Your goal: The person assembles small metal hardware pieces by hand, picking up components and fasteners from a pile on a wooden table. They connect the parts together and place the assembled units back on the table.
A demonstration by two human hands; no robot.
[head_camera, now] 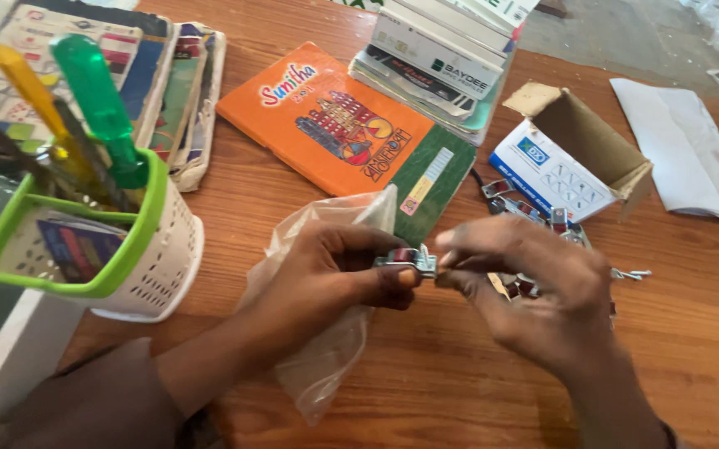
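Centrally, small metal clip (408, 259) pinched between left hand (334, 270) and right hand (534, 287) fingertips, clear plastic bag (326, 366) beneath, opened white-blue carton (563, 162) behind on worktop (692, 333).

Hands: two, left hand (326, 270) and right hand (534, 287)
Screwdrivers: two, green screwdriver (98, 104), yellow screwdriver (31, 87)
Basket (156, 266): one
Plastic bag (326, 366): one
Cardboard box (571, 158): one
Orange book (318, 116): one
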